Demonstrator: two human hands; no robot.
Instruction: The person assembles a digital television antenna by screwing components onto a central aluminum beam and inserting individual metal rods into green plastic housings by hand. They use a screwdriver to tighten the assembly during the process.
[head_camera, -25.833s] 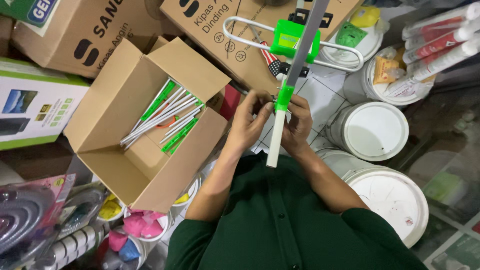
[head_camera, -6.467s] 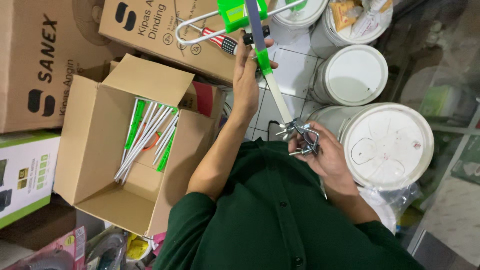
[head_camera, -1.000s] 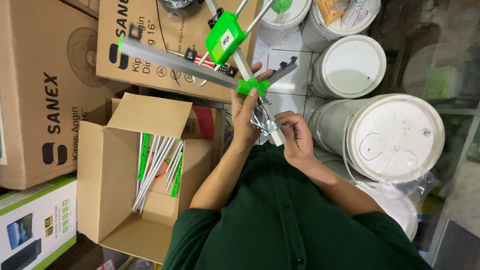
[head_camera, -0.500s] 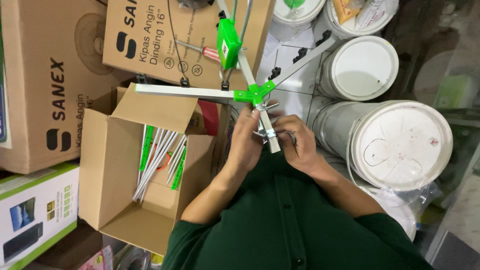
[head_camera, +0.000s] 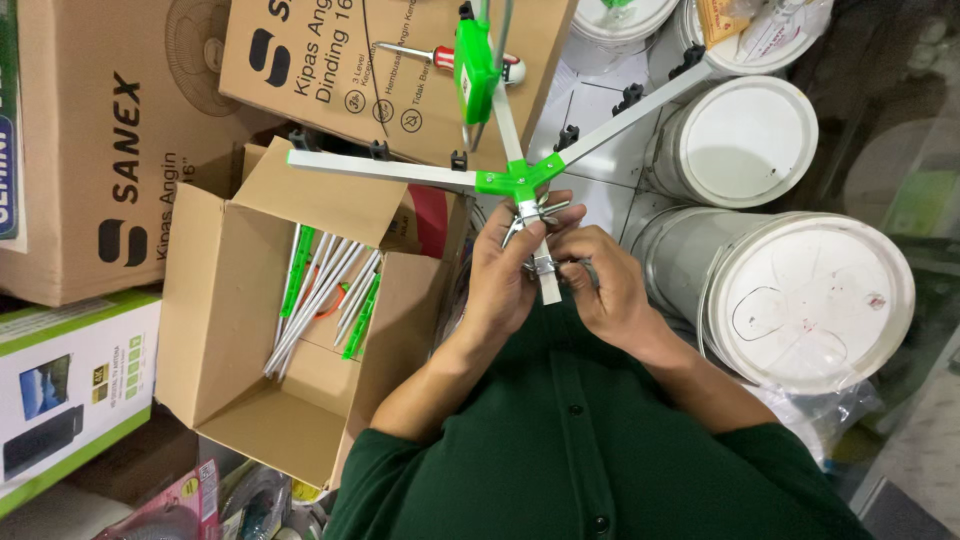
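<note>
I hold a white-and-green antenna frame (head_camera: 520, 182) in front of my chest, its white arms spreading left, up and right from a green hub. My left hand (head_camera: 507, 268) grips the short white stem below the hub, thumb near a metal clamp (head_camera: 540, 212). My right hand (head_camera: 598, 284) pinches the clamp hardware on the same stem from the right side. A green plastic block (head_camera: 475, 68) sits on the upper arm.
An open cardboard box (head_camera: 235, 290) to my left holds several white and green rods (head_camera: 318, 298). Large printed cartons (head_camera: 110, 150) stand behind it. A red-handled screwdriver (head_camera: 450, 58) lies on one carton. White lidded buckets (head_camera: 812, 300) stand at the right.
The antenna has swung and turned in my hands, its long arms now spread level left and right. Both hands have closed together on the stem by the clamp.
</note>
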